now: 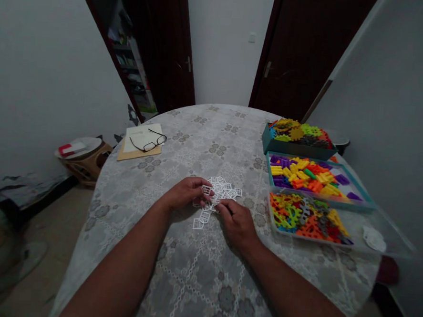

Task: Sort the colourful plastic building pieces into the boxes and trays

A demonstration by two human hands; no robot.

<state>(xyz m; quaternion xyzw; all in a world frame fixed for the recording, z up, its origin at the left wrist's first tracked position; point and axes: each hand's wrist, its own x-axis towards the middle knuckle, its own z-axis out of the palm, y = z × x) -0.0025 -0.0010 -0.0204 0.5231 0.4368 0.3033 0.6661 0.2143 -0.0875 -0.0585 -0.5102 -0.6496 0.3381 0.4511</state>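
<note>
Counter [197, 282]: round, covered with a pale lace-pattern cloth.

Lattice pieces [226, 189]: white, small square-grid plastic, joined in a loose cluster at mid-counter; a few trail toward the near edge, between the two hands.

Left hand [186, 194]: palm down, fingers pinched on the cluster's left edge.

Right hand [238, 223]: palm down, just beside the left, fingertips closed on the cluster's near edge.

Box [269, 144]: teal, at the far right of the counter, heaped with coloured gear-like pieces.

Tray [363, 199]: teal rim, nearer than the box, holding purple, yellow and orange stick pieces.

Clear tray [389, 234]: nearest of the three, just right of the right hand, holding mixed coloured pieces at its left end and one white item at its right end.

Glasses [148, 141]: dark-framed, lying on papers [136, 147] at the far left of the counter.

Stool [87, 163]: on the floor left of the counter.

Doors [304, 49]: two, dark, on the back wall.
</note>
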